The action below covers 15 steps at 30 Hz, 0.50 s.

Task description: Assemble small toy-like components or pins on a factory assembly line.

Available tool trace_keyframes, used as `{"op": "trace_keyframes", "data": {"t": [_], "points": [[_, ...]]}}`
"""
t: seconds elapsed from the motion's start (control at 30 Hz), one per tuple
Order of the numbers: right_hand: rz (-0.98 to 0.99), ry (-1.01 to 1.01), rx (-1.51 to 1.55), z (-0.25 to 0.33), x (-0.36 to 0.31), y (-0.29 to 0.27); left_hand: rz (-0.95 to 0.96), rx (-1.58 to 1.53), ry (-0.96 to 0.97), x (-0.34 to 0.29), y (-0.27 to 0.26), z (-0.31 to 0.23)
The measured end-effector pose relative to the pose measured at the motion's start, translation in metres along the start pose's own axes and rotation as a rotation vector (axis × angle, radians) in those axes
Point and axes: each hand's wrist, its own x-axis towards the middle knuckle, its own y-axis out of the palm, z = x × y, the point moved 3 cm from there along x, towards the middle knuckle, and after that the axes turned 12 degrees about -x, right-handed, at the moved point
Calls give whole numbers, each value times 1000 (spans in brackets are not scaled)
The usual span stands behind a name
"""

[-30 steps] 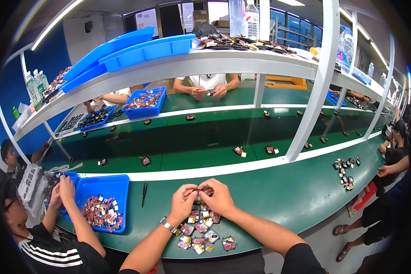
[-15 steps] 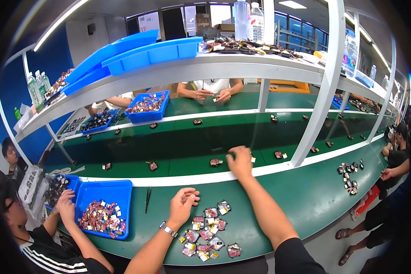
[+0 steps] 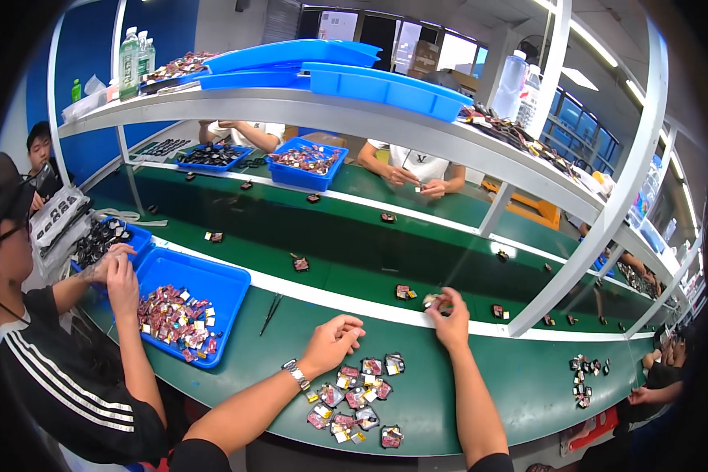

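Note:
My right hand point(image 3: 451, 316) pinches a small electronic module point(image 3: 432, 301) with pale and dark parts, just over the white rail at the belt's near edge. My left hand point(image 3: 334, 344), a metal watch on its wrist, hovers half curled with nothing visible in it. Below it, on the green bench, sits a cluster of small black-cased modules point(image 3: 362, 397) with red circuit boards and yellow-and-white labelled parts. More modules lie spaced along the dark green belt, among them one point(image 3: 405, 292) left of my right hand and another point(image 3: 500, 311) to its right.
Tweezers point(image 3: 271, 314) lie beside a blue tray point(image 3: 240, 315) of red boards. A co-worker point(image 3: 63, 370) sits at left; others work across the belt. A metal shelf point(image 3: 354, 105) spans overhead on a slanted post point(image 3: 598, 228). More modules point(image 3: 582, 381) lie at right.
My right hand has drawn back from over the belt to its near rail and now pinches a module. My left hand stays near the cluster. The whole view has turned.

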Motion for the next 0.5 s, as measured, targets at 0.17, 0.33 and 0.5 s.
{"op": "trace_keyframes", "data": {"t": [0.17, 0.33, 0.5], "points": [[339, -336, 159, 108, -44, -25, 134, -178, -136, 3, 10, -9], [435, -456, 164, 144, -63, -31, 328, -301, -316, -2, 16, -11], [225, -445, 76, 129, -71, -21, 244, -412, -348, -1, 19, -9]]}}
